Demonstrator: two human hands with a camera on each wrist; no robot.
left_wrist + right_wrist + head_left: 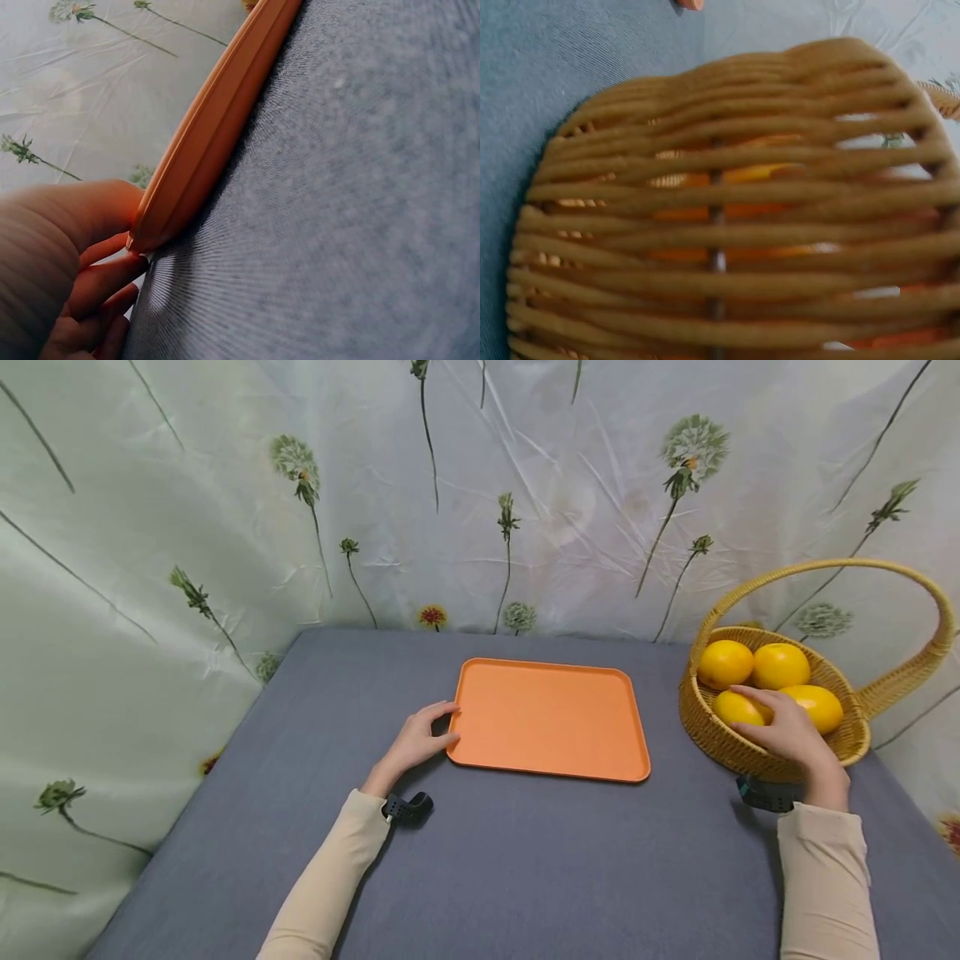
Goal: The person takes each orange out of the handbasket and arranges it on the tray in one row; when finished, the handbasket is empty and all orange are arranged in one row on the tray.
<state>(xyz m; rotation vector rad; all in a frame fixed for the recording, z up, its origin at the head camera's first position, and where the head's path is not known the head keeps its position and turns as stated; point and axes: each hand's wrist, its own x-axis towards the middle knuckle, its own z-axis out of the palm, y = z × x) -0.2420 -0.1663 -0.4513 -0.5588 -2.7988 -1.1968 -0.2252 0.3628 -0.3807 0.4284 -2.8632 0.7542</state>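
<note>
At the left side of an orange tray, my left hand holds the rim between thumb and fingers. In the left wrist view the thumb lies against the tray's edge, with fingers just below the corner. My right hand reaches into a wicker basket and grips a round yellow-orange fruit, thumb and index finger on either side of it. The right wrist view is filled by the basket's woven wall, which hides the hand; orange colour shows through its gaps.
Other yellow-orange fruits share the basket: two rounder ones behind and a longer one at the right. A tall wicker handle arches over them. The grey cloth-covered table ends at a floral curtain.
</note>
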